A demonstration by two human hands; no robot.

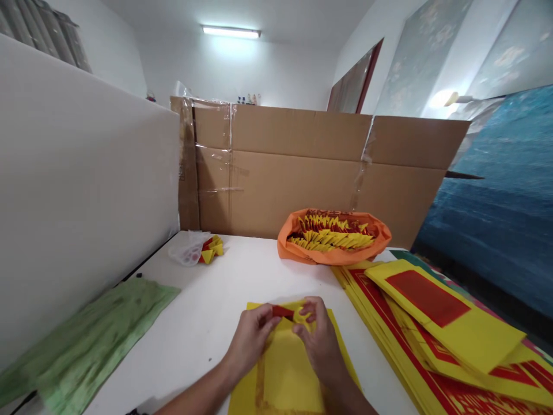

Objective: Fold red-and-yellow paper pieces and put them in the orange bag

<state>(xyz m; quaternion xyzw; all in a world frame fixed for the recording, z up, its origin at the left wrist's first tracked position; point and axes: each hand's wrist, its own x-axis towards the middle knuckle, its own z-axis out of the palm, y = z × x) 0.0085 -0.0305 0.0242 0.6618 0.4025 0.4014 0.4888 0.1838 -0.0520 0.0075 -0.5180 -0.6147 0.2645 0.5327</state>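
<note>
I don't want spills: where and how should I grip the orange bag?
The orange bag is probably best gripped by its rim at both ends, from left and right: its wide mouth faces up, crowded with folded pieces, and its wall looks soft.

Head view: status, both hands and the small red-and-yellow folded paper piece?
Left hand, right hand: both pinching folded paper piece. Piece over flat yellow sheet. Nothing seen in the way; open-topped orange bag beyond hands.

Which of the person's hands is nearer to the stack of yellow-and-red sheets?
Right. The right hand is left of the stack, apart from it; the left hand is farther left, beyond the right hand. Both hold a small folded piece.
</note>
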